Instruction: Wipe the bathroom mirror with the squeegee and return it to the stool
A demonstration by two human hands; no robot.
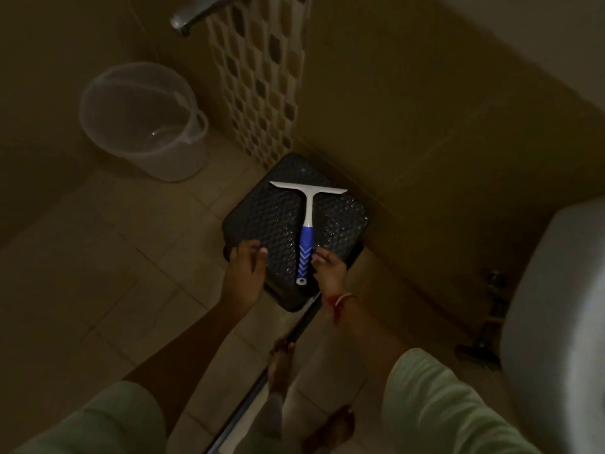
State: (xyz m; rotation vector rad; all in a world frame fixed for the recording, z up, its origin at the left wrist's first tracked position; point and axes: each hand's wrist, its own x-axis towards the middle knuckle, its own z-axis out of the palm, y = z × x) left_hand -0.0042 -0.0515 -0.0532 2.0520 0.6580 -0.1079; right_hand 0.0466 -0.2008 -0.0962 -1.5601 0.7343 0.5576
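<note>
Dim bathroom, head view looking down. Both forearms extend from the 6 o'clock edge toward a black stool [262,217] at frame centre.

Left hand [244,273]: palm down, fingers loosely spread and slightly curled, over the stool's 8 o'clock corner. Fingertips appear to rest on or just above the textured top; contact cannot be confirmed. Hand is empty, grip relaxed and wide.

Right hand [329,268]: at the stool's 5 o'clock edge, fingers curled inward, fingertips just beside the lower handle of the squeegee [307,221]. Not closed around it; whether a fingertip touches the grip cannot be told. A red and white thread band [340,301] sits on the right wrist. Pale short sleeves cover both upper arms.

Squeegee: lies flat on the stool top between the two hands, white blade bar toward 12 o'clock, blue handle with white chevron marks toward 6 o'clock, white hanging loop at the tip.

No legible brand, label or writing on the squeegee or stool.

Surroundings: translucent bucket [144,122] at 10 o'clock on the tiled floor, well apart from the stool; metal tap [193,14] at 12 o'clock; patterned tile strip [258,83] behind the stool; white toilet [556,306] at 3 o'clock. Bare feet at 6 o'clock.
</note>
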